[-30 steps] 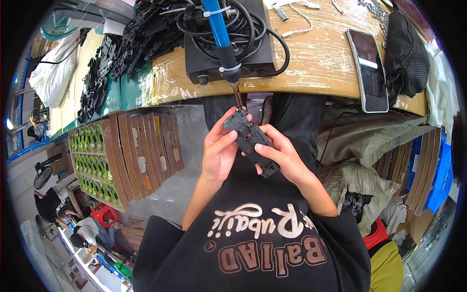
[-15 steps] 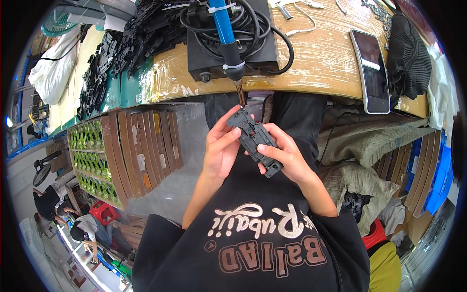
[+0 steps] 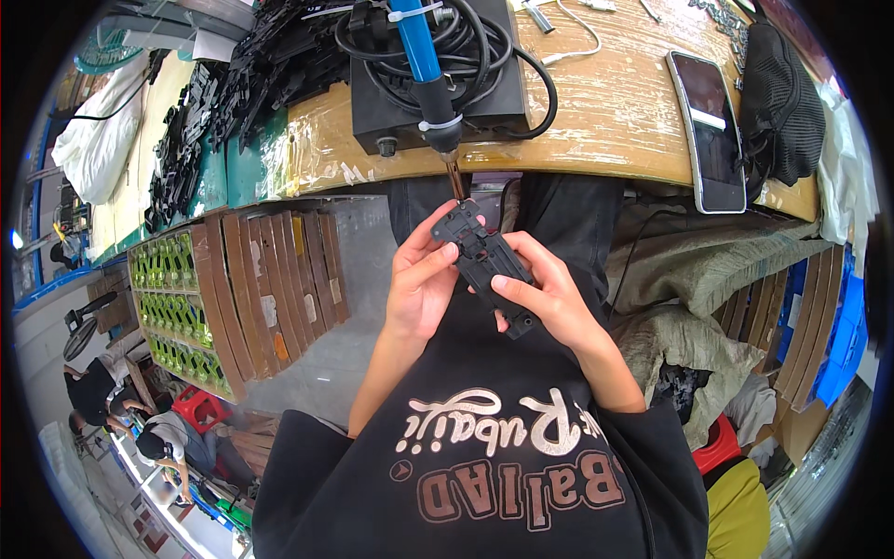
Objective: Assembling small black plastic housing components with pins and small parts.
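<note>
A long black plastic part (image 3: 491,270) with moulded recesses is held tilted between my two hands, over my lap. My left hand (image 3: 419,284) is closed on its upper left end, thumb on top. My right hand (image 3: 559,298) grips the lower right portion, with the thumb pressed on its face and fingers underneath. Just above the part's upper end, a blue-handled soldering iron (image 3: 419,51) points down over the table edge. Its metal tip meets or nearly meets the part; I cannot tell whether they touch.
The iron is fixed by cable ties to a black box (image 3: 372,121) with coiled black cable on the wooden table (image 3: 615,121). A phone (image 3: 710,135) and black mesh pouch (image 3: 787,112) lie right. Black parts (image 3: 279,56) heap up left. Stacked trays (image 3: 270,289) stand below; people work far left.
Both hands and the black part stay almost in place. The view has shifted slightly, so the iron and box appear a little further left and higher.
</note>
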`<state>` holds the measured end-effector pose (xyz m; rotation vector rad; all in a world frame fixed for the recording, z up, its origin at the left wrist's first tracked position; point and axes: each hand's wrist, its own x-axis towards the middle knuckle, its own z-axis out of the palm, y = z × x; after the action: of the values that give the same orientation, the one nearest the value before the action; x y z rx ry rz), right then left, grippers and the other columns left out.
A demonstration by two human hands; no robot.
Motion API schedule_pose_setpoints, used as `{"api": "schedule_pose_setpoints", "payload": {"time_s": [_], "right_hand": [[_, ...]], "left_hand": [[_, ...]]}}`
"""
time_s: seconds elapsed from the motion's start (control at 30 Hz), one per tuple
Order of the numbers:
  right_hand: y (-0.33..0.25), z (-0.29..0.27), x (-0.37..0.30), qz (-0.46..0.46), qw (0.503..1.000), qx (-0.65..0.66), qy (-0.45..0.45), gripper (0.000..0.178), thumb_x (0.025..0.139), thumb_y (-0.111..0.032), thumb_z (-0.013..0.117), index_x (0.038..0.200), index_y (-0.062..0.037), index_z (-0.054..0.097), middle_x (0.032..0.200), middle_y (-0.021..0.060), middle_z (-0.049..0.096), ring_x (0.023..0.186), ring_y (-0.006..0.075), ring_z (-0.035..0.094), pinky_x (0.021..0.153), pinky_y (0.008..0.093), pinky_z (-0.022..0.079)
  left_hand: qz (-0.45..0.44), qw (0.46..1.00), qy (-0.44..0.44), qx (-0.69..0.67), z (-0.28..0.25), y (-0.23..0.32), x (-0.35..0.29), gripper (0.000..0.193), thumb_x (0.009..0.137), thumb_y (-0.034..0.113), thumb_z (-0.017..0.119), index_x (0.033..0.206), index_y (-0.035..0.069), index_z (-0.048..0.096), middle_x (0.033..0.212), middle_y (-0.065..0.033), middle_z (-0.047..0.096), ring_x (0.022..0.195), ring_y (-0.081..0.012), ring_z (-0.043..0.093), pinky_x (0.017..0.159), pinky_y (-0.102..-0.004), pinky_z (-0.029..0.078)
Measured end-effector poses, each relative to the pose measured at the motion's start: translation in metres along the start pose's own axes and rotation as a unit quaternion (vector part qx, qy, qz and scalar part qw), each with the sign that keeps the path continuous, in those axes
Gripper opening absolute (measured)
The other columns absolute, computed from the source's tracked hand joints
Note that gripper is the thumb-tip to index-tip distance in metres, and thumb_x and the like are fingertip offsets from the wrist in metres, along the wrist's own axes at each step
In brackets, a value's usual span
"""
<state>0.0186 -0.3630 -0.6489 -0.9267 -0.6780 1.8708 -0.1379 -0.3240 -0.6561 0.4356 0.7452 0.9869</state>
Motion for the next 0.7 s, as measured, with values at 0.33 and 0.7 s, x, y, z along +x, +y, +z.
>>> {"api": "schedule_pose_setpoints", "payload": {"time_s": [0.33,0.7], "right_hand": [[0.002,-0.002,0.006,0.025,0.999,0.028,-0.011,0.027,0.082,-0.01,0.053,0.105,-0.0017,0.042,0.086,0.0103,0.057,0.06,0.0109,0.054,0.049,0.0223,0.046],[-0.005,0.001,0.007,0.026,0.999,0.031,-0.013,0.026,0.082,-0.008,0.052,0.105,-0.0018,0.043,0.086,0.0071,0.055,0.06,0.0101,0.053,0.05,0.0224,0.047]], "left_hand": [[-0.016,0.999,-0.004,-0.027,-0.011,-0.002,0.003,0.045,0.08,0.001,0.049,0.123,0.0,0.039,0.114,-0.0168,0.052,0.104,-0.023,0.051,0.091,-0.0357,0.038],[-0.009,0.999,-0.008,-0.03,-0.008,0.001,0.005,0.045,0.08,0.001,0.049,0.123,-0.001,0.038,0.113,-0.0181,0.051,0.105,-0.0238,0.05,0.092,-0.0364,0.037]]}}
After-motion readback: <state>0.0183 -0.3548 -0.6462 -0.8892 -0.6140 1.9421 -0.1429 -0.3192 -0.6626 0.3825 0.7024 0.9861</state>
